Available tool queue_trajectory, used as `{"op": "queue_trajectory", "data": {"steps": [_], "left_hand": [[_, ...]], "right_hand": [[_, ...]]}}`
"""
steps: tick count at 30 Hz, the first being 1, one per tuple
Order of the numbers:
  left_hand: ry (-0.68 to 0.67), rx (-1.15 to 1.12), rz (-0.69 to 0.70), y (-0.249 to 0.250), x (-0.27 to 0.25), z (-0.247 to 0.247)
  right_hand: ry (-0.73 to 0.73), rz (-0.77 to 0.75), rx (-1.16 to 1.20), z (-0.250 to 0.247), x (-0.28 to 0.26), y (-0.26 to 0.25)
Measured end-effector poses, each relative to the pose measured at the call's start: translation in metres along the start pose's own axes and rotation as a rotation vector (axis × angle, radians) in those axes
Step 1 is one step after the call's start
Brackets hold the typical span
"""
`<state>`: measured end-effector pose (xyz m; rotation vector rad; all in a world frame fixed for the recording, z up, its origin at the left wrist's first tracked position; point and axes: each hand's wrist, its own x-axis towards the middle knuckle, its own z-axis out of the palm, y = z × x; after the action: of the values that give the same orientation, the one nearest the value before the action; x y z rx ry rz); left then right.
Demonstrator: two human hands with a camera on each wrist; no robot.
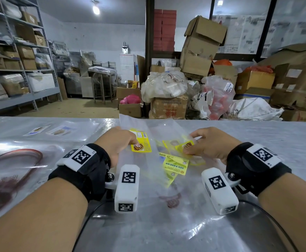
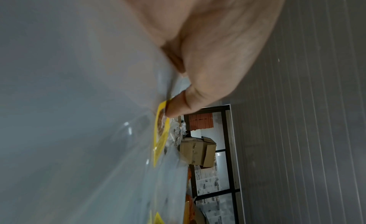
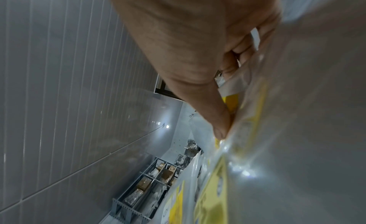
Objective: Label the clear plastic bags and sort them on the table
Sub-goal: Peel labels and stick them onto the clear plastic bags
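A long steel table [image 1: 275, 135] spans the near foreground, its top covered with sheets of clear plastic. Beyond it stand metal shelves [image 1: 21, 70] full of cartons on the left and a heap of cardboard boxes [image 1: 201, 50] and stuffed sacks on the right. On the table's left side lie flat clear bags, one holding red rubber bands [image 1: 17, 160], and two more with small picture labels [image 1: 47, 130] further back. In the middle, between the two hands, lies a clear plastic bag [image 1: 139, 166], its far end lifted off the surface. The left hand [image 1: 116, 140] grips this bag, thumb pressing a yellow label [image 1: 142, 141] stuck on it; the left wrist view shows the thumb tip on the label's edge. The right hand [image 1: 208, 144] pinches another small yellow label [image 1: 184, 147] between thumb and fingers, over loose plastic. Just nearer lies a yellow sticker reading "KEK PANDAN" [image 1: 175, 164].
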<state>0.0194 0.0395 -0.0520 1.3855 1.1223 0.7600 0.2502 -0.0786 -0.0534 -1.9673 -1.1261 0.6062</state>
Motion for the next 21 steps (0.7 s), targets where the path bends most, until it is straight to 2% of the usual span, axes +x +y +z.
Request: {"op": "queue_trajectory", "data": {"steps": [5, 10, 14, 17, 21], "left_hand": [[0.012, 0.017, 0.025, 0.003, -0.004, -0.002], [0.029, 0.025, 0.041, -0.001, 0.001, -0.002], [0.03, 0.042, 0.056, -0.002, 0.003, -0.003], [0.026, 0.042, 0.06, -0.001, 0.002, -0.003], [0.023, 0.035, 0.068, 0.001, -0.002, -0.003]], "right_hand": [[0.083, -0.008, 0.066, -0.008, -0.001, -0.001], [0.029, -0.011, 0.073, -0.004, -0.002, -0.002], [0.046, -0.049, 0.053, -0.002, -0.003, -0.004], [0.155, -0.102, 0.137, -0.007, -0.007, -0.008], [0.373, -0.185, 0.365, -0.022, -0.006, -0.012]]}}
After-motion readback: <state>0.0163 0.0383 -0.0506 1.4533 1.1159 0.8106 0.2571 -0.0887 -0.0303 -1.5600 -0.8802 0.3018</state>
